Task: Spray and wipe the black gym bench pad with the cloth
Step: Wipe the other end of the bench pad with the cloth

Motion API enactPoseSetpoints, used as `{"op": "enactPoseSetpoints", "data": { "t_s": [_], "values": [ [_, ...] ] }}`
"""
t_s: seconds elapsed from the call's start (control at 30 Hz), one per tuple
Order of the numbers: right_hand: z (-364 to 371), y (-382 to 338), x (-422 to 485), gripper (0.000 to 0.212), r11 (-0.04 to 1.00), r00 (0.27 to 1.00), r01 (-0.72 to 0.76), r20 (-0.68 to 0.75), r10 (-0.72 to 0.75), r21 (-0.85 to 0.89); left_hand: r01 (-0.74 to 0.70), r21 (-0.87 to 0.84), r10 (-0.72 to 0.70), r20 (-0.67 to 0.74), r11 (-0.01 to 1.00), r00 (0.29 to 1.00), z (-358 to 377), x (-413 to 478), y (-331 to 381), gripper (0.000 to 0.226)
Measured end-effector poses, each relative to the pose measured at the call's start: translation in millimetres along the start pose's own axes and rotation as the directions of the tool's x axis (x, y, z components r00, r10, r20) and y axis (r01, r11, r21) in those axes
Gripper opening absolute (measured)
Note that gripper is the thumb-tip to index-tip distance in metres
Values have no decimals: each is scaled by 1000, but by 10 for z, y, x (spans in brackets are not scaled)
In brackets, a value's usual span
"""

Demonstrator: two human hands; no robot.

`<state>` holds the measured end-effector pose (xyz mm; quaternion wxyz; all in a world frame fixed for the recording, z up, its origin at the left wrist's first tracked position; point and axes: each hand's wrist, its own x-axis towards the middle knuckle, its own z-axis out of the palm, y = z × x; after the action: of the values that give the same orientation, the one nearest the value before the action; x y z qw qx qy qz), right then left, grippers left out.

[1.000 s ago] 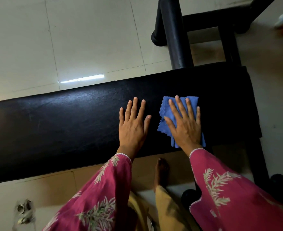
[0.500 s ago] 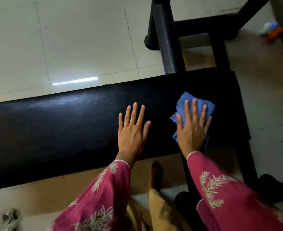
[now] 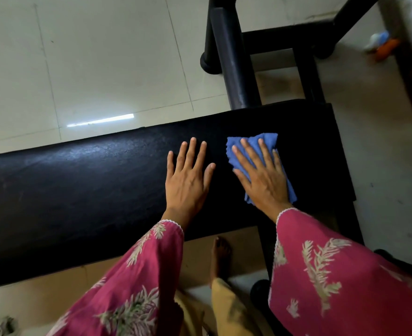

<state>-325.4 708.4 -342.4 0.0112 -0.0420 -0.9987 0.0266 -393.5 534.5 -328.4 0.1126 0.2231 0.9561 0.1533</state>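
The black gym bench pad (image 3: 79, 187) runs across the view from the left edge to the right. A crumpled blue cloth (image 3: 266, 141) lies on its right part. My right hand (image 3: 260, 177) presses flat on the cloth with straight fingers spread. Just left of it, my left hand (image 3: 188, 178) rests flat on the bare pad, fingers straight, holding nothing. No spray bottle shows.
The black bench frame (image 3: 234, 64) and its crossbars rise beyond the pad at the upper right. Pale floor tiles (image 3: 91, 57) lie behind the bench. My bare foot (image 3: 220, 255) stands under the pad's near edge. A small white and orange object (image 3: 382, 44) sits on the floor far right.
My right hand slid the cloth to the right along the pad, then back left toward my left hand. My left hand stayed pressed in the same spot.
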Motion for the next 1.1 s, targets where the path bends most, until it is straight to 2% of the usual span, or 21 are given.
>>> {"op": "enactPoseSetpoints", "data": {
  "t_s": [0.1, 0.17, 0.2, 0.3, 0.33, 0.4, 0.47, 0.5, 0.53, 0.6, 0.63, 0.67, 0.77, 0.8, 0.87, 0.9, 0.93, 0.97, 1.07, 1.1],
  "values": [
    [-34, 37, 269, 50, 968, 969, -242, -44, 245, 62, -2, 21, 2, -2, 1000, 1000, 4, 31, -20, 61],
    [-31, -78, 375, 49, 945, 945, -316, -58, 321, 79, -2, 24, 2, -3, 1000, 1000, 3, 52, -27, 61],
    [-10, -122, 382, 49, 960, 959, -273, -56, 277, 60, 1, 20, 0, -3, 1000, 1000, 1, 64, -25, 61],
    [9, 32, 395, 49, 1000, 999, 0, -35, 1, 9, -7, 1, 7, 6, 1000, 1000, 5, 105, -13, 62],
    [-3, 128, 441, 49, 1000, 999, 16, -34, -15, 18, -18, -3, 18, 9, 1000, 1000, 6, 120, -17, 61],
    [-29, 194, 533, 49, 985, 986, -154, -46, 158, 78, -39, 7, 39, 11, 999, 999, 13, 158, -36, 60],
    [-19, 56, 573, 49, 942, 942, -318, -80, 327, 106, -43, 19, 43, 1, 999, 999, 34, 190, -52, 60],
    [-8, -39, 569, 48, 944, 942, -316, -91, 324, 96, -40, 19, 40, -7, 999, 999, 44, 201, -49, 59],
    [8, -88, 554, 48, 965, 962, -252, -90, 259, 76, -37, 15, 37, -15, 999, 999, 52, 208, -43, 59],
    [9, 18, 557, 49, 998, 998, -45, -51, 48, 45, -33, 10, 33, -26, 999, 999, 61, 206, -34, 58],
    [-3, 120, 596, 49, 999, 999, 5, -40, -3, 46, -33, 10, 33, -26, 999, 999, 63, 207, -34, 58],
    [-14, 209, 648, 49, 998, 998, -30, -45, 33, 63, -36, 10, 36, -22, 999, 999, 64, 209, -37, 58],
    [-18, 170, 761, 49, 928, 929, -342, -97, 358, 149, -44, 20, 44, -17, 999, 999, 52, 212, -42, 58],
    [-8, 70, 769, 48, 929, 926, -342, -114, 359, 144, -45, 23, 45, -17, 999, 999, 48, 216, -43, 58],
    [25, 2, 735, 47, 985, 982, -143, -108, 153, 96, -45, 22, 46, -6, 999, 999, 46, 224, -42, 58],
    [29, 70, 733, 47, 997, 995, -29, -91, 35, 69, -45, 24, 45, -5, 999, 999, 46, 224, -45, 59],
    [18, 172, 753, 47, 998, 996, 23, -83, -18, 55, -45, 27, 45, -7, 999, 999, 45, 229, -45, 59],
    [5, 262, 787, 46, 998, 996, -11, -87, 17, 62, -46, 29, 46, -7, 999, 999, 44, 233, -41, 59],
    [-19, 243, 830, 46, 929, 932, -323, -108, 345, 180, -41, 26, 41, -12, 999, 999, 39, 242, -18, 59],
    [-14, 151, 808, 46, 923, 923, -343, -120, 366, 176, -36, 22, 36, -15, 999, 999, 37, 246, -4, 59]
  ]
}}
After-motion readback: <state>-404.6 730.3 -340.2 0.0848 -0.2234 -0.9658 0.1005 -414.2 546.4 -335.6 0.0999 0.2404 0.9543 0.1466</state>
